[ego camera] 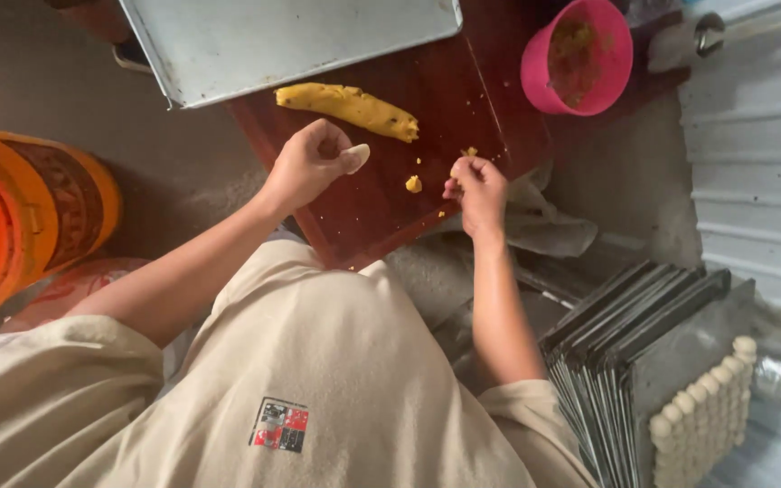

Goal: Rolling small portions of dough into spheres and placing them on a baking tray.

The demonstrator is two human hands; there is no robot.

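Left hand [305, 167] curled shut around a pale disc of dough [355, 157] peeking out past the thumb; right hand [476, 188] pinching a crumb of yellow filling [469, 153] at its fingertips. The long yellow filling log [347, 108] lies crosswise on the dark wooden board [463, 99], just beyond the left hand, the nearer one.

The board [381, 194] was dark red wood with a glossy polish. At twelve o'clock lay a dull, scuffed metal tray [273, 41]; at one, a smooth pink plastic bowl [580, 56]. The roll [350, 107] looked soft, matt yellow dough. At four, stacked metal trays [630, 343] were grey and worn.
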